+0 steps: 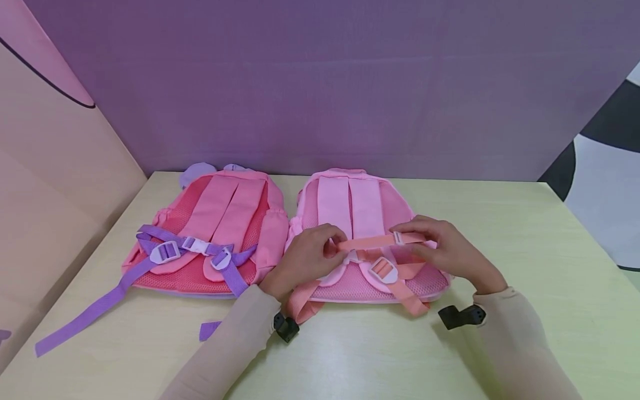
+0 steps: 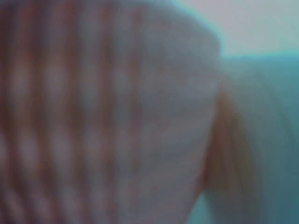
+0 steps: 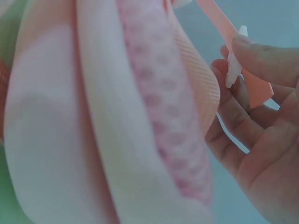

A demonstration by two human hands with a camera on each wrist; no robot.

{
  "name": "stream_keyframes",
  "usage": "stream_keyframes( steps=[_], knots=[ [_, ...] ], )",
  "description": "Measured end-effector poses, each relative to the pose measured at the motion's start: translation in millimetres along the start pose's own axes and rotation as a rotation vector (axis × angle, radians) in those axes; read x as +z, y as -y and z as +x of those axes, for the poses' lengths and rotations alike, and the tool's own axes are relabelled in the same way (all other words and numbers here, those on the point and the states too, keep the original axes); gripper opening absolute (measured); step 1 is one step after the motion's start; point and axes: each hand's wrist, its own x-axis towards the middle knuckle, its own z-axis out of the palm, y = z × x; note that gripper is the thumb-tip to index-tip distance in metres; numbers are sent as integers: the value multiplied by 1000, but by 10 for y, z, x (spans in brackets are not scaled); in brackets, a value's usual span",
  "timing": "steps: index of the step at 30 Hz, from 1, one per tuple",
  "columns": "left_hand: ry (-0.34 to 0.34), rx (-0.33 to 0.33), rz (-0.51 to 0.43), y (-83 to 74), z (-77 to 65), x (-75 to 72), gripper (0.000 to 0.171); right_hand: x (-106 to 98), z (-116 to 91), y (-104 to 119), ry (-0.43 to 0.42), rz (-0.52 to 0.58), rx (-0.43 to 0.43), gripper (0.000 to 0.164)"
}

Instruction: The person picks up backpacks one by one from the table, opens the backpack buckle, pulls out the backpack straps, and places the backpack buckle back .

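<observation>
A light pink backpack (image 1: 334, 200) lies back side up on the table, its orange straps at the lower end. One orange strap (image 1: 369, 243) is stretched level above it between both hands. My left hand (image 1: 310, 253) pinches the strap's left part between thumb and fingers. My right hand (image 1: 450, 250) pinches it near the right end, at a small white slider (image 1: 398, 238). In the right wrist view, thumb and fingers grip the white slider (image 3: 235, 63) with the strap end poking out below. A white buckle (image 1: 384, 270) sits just under the strap. The left wrist view is blurred fabric.
A darker pink backpack (image 1: 272, 236) lies directly left, touching the light one. Its purple straps (image 1: 112, 300) carry white buckles, and one trails toward the table's left edge. Loose orange strap ends (image 1: 302, 303) hang at the front. A purple partition (image 1: 350, 83) stands behind the table (image 1: 510, 233).
</observation>
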Motion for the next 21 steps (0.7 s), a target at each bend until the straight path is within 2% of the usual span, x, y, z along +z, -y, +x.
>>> stream_keyframes(
  steps=[21],
  knots=[
    [-3,-3,-2,-16,-9,-5,20,-94,-48,-41,37,-4,-4,30]
  ],
)
